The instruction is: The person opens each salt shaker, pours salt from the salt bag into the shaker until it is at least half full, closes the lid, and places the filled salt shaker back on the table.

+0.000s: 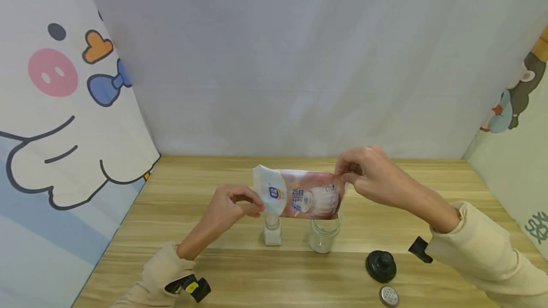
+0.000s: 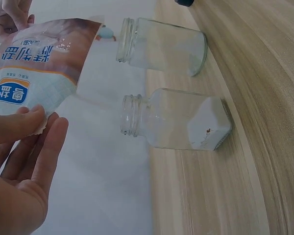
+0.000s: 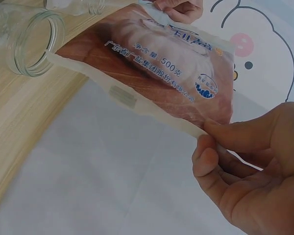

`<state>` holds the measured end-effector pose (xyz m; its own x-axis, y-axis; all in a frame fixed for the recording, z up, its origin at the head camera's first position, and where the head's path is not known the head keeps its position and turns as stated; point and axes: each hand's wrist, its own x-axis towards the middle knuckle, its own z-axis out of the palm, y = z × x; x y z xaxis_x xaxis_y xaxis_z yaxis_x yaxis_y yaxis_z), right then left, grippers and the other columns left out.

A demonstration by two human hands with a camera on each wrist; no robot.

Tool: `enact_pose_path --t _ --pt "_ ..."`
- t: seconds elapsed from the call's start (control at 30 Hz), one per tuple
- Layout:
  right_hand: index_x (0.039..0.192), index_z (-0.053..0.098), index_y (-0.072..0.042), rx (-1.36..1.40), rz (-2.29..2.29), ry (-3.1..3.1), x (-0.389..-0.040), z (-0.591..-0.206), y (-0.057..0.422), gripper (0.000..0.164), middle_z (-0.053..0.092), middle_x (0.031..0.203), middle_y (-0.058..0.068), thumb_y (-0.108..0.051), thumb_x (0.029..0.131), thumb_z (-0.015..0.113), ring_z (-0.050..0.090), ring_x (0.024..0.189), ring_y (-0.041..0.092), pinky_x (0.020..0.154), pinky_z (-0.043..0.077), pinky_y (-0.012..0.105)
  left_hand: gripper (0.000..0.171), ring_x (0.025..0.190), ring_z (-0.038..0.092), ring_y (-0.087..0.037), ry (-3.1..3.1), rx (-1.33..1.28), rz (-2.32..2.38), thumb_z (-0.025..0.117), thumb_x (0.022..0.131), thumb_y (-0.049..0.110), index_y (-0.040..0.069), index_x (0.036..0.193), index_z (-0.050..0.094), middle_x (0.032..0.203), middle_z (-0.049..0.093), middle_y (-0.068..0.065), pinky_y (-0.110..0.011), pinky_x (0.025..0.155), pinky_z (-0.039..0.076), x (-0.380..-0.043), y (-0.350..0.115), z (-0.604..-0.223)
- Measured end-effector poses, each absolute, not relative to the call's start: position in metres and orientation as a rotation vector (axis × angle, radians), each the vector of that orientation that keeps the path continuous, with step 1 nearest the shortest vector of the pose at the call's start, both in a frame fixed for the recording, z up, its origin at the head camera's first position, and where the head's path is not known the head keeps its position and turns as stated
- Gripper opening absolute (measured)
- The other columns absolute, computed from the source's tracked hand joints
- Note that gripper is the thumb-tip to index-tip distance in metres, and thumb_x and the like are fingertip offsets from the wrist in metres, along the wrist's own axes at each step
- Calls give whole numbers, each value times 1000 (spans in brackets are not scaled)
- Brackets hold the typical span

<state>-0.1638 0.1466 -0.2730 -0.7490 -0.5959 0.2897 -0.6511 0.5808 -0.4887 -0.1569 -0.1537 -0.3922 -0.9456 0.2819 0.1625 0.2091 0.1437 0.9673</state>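
A white, pink and brown salt bag [image 1: 310, 194] hangs in the air on its side, above two glass containers. My left hand [image 1: 229, 206] pinches its lower corner at the white end between thumb and fingers. At the other end, my right hand [image 3: 250, 166] pinches the upper corner of the brown end. Below the bag's white end stands a small glass bottle [image 2: 176, 117], uncapped, with white grains in its bottom. Beside it is a wider, lidless glass jar [image 2: 166, 46], with some white matter low inside. In the head view the bag partly hides both mouths.
To the right of the jar, a black lid [image 1: 381, 266] with a raised knob lies on the wooden table [image 1: 239, 279]. A small perforated shaker cap [image 1: 389, 295] lies nearer the front edge. A grey cloth backdrop [image 1: 274, 70] rises behind the table, with cartoon-printed panels at both sides.
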Motion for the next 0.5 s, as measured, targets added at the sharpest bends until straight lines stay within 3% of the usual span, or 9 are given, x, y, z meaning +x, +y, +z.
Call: enact_pose_path --t 0.5 --pt "77 68 -6 1059 889 -2718 -163 -273 143 27 63 70 -1 18 78 54 54 57 10 49 47 24 4 76 68 -31 2314 497 1958 71 78 -6 -4 81 71 86 68 -17 -38 67 59 -157 -156 -394"
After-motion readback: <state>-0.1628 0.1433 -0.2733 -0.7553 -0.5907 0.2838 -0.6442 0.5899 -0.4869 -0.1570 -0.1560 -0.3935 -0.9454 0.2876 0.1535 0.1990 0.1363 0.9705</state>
